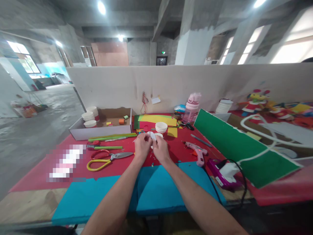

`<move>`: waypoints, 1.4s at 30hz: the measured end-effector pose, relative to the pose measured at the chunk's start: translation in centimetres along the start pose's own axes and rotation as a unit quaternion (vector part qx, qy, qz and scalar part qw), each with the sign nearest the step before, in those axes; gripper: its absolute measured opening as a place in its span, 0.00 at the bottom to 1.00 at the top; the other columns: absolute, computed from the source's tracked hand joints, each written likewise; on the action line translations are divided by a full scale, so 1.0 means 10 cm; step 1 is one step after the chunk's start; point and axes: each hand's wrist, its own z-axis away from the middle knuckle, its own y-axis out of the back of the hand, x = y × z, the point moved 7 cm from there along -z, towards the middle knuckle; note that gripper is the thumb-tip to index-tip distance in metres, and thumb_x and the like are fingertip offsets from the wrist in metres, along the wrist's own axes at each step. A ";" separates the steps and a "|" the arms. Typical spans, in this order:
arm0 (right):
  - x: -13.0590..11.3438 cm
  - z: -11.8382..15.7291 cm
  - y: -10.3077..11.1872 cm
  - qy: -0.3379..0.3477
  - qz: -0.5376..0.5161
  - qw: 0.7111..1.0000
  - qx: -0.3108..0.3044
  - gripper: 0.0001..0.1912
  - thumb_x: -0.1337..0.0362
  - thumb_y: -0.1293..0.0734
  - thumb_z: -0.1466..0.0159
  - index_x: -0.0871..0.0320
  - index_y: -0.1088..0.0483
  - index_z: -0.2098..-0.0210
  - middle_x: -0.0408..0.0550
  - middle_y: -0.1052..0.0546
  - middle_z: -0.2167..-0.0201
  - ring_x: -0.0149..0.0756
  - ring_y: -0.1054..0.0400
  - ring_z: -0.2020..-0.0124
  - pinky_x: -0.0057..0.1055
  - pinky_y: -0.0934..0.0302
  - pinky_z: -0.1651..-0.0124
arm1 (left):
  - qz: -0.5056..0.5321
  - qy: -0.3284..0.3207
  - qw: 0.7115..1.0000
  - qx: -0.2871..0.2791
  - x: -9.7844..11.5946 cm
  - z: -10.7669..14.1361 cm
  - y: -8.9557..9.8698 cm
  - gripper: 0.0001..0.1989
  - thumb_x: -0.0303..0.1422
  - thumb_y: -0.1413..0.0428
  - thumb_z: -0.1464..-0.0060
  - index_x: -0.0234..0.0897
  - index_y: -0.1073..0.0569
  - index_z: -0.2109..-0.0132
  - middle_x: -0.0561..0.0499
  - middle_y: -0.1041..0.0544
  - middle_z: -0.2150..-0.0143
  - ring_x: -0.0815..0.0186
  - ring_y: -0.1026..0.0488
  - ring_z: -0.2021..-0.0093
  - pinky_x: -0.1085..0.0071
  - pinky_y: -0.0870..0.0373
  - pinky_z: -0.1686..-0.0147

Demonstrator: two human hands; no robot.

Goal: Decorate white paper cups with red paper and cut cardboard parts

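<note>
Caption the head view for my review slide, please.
Left hand and right hand hold a white piece, scissors to the left, pink glue gun to the right.

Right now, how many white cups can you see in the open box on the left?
3: a back cup, a middle cup and a front cup, all at the left end of the box. More may be nested inside.

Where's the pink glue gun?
In the head view, the pink glue gun lies to the right of the person's right hand, just left of the purple power strip.
</note>
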 end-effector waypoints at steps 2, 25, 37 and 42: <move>0.00 0.00 0.00 0.002 -0.002 1.000 0.001 0.08 0.69 0.44 0.38 0.57 0.35 0.70 0.49 0.30 0.71 0.38 0.38 0.70 0.31 0.46 0.68 | 0.014 0.018 1.000 0.001 -0.01 0.00 0.00 0.02 0.27 0.46 0.54 0.36 0.29 0.73 0.53 0.27 0.74 0.68 0.31 0.71 0.73 0.37 0.67; -0.05 -0.02 0.22 0.025 -0.074 0.995 0.056 0.14 0.62 0.46 0.33 0.60 0.32 0.59 0.52 0.27 0.66 0.40 0.34 0.63 0.33 0.40 0.61 | 0.101 -0.057 0.992 0.044 0.16 -0.07 0.14 0.11 0.31 0.49 0.42 0.37 0.23 0.57 0.46 0.22 0.61 0.65 0.26 0.59 0.68 0.29 0.56; -0.13 0.00 0.20 0.060 -0.032 0.996 0.057 0.11 0.65 0.47 0.33 0.58 0.37 0.68 0.50 0.31 0.69 0.38 0.37 0.67 0.31 0.42 0.64 | 0.001 -0.169 0.984 0.053 0.24 0.11 0.10 0.09 0.31 0.47 0.42 0.36 0.24 0.57 0.45 0.24 0.60 0.64 0.28 0.59 0.67 0.29 0.56; -0.16 0.02 0.16 0.071 -0.041 0.996 0.042 0.11 0.66 0.47 0.32 0.58 0.36 0.66 0.50 0.31 0.68 0.38 0.36 0.64 0.32 0.42 0.61 | 0.019 -0.116 0.992 0.036 0.19 0.11 0.10 0.07 0.32 0.46 0.43 0.37 0.25 0.60 0.48 0.24 0.64 0.65 0.28 0.63 0.69 0.31 0.61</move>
